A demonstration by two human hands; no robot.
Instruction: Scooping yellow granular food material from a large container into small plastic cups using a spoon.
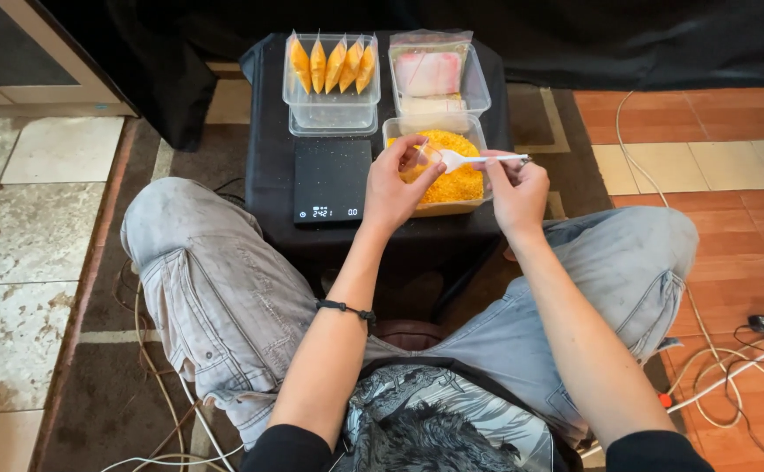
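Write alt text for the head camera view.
A seated person's right hand holds a white plastic spoon to a small clear bag pinched in the left hand, above a tub of orange grains. Nearby on the small black table sit a black digital scale and a container of filled orange bags.

A small low table covered in black cloth [268,175] stands on the floor. On it lie a flat black digital scale [332,179] at the front left, a clear plastic tub of yellow grain [452,179] just beside it, and behind them a clear tub of filled orange pouches [331,83] and a clear tub of empty plastic bags [436,79].
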